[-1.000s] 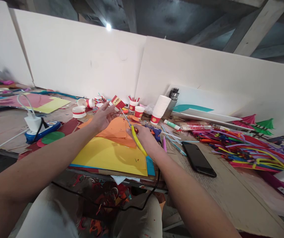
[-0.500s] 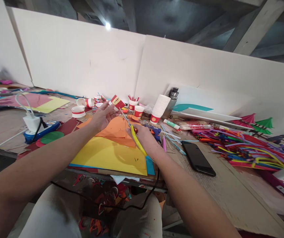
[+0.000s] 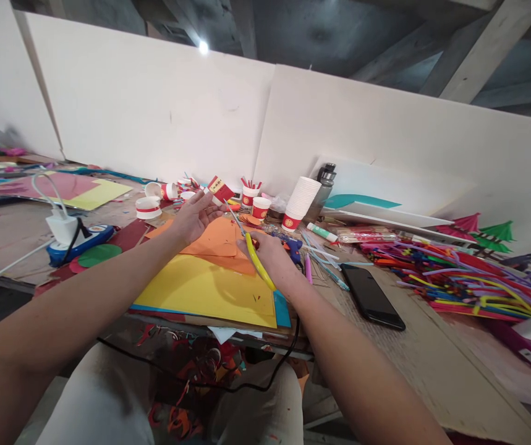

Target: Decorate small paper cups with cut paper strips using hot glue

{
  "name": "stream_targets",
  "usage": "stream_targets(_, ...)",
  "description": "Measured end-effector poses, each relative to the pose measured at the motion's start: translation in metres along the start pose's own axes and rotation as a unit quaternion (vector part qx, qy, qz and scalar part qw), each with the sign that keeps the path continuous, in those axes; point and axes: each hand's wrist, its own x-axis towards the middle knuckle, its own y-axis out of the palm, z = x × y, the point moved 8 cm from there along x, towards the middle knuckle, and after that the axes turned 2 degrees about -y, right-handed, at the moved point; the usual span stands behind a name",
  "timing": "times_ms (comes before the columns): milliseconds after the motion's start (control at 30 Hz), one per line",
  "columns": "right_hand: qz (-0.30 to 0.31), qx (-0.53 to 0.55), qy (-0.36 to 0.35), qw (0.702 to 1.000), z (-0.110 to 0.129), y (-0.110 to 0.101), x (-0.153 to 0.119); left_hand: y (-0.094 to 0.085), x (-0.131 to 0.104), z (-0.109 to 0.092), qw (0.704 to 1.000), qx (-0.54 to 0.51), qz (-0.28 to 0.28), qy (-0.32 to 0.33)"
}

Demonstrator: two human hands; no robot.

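Note:
Between the fingertips of my left hand [image 3: 196, 217] is a red and cream printed piece of paper cup [image 3: 219, 190], raised above the table. My right hand [image 3: 269, 259] grips a pair of yellow-handled scissors [image 3: 258, 262], whose blades point up and left to the lower edge of that piece. Whether the blades are parted there is too small to tell. Below both hands lie orange paper sheets [image 3: 212, 238] and a yellow sheet [image 3: 200, 290].
Paper cups [image 3: 260, 208], a tall cup stack [image 3: 300, 204] and a dark bottle [image 3: 323, 188] stand behind. At right lie a black phone [image 3: 371, 296] and many pipe cleaners [image 3: 460, 272]. A blue power strip [image 3: 80, 243] sits left. A black cable [image 3: 246, 388] hangs across my lap.
The printed piece has turned slightly in my left hand. My right hand with the scissors stays almost in the same place; the whole view has shifted a little.

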Motion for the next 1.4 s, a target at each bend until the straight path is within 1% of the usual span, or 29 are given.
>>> stream_targets(233,0.006,0.007,-0.001,1.0,0.001,0.001,-0.001,0.002,0.001,-0.002,1.0,0.017,0.019,0.016)
stream_targets(367,-0.001,-0.004,0.002,1.0,0.001,0.0,-0.001,0.005,0.0,-0.003,0.999,0.028,0.029,0.028)
stream_targets(567,0.007,-0.013,0.012,1.0,0.002,-0.001,-0.002,0.004,-0.001,-0.007,0.998,0.052,0.02,0.034)
stream_targets(833,0.011,-0.012,0.02,1.0,0.002,-0.002,-0.002,0.005,0.0,-0.005,0.998,0.045,0.038,0.034)
stream_targets(933,0.012,-0.017,0.013,1.0,0.004,-0.003,-0.002,0.003,0.0,-0.005,0.998,0.048,0.031,0.031)
stream_targets(1033,0.009,-0.016,0.009,1.0,0.005,-0.004,-0.002,0.003,0.0,-0.005,0.998,0.047,0.029,0.026)
stream_targets(1200,0.008,-0.007,0.014,1.0,0.004,-0.002,-0.001,0.006,-0.002,-0.009,0.997,0.048,0.04,0.037)
stream_targets(1400,-0.012,-0.012,0.014,1.0,0.0,0.0,0.001,0.007,-0.003,-0.01,0.998,0.037,0.027,0.041)
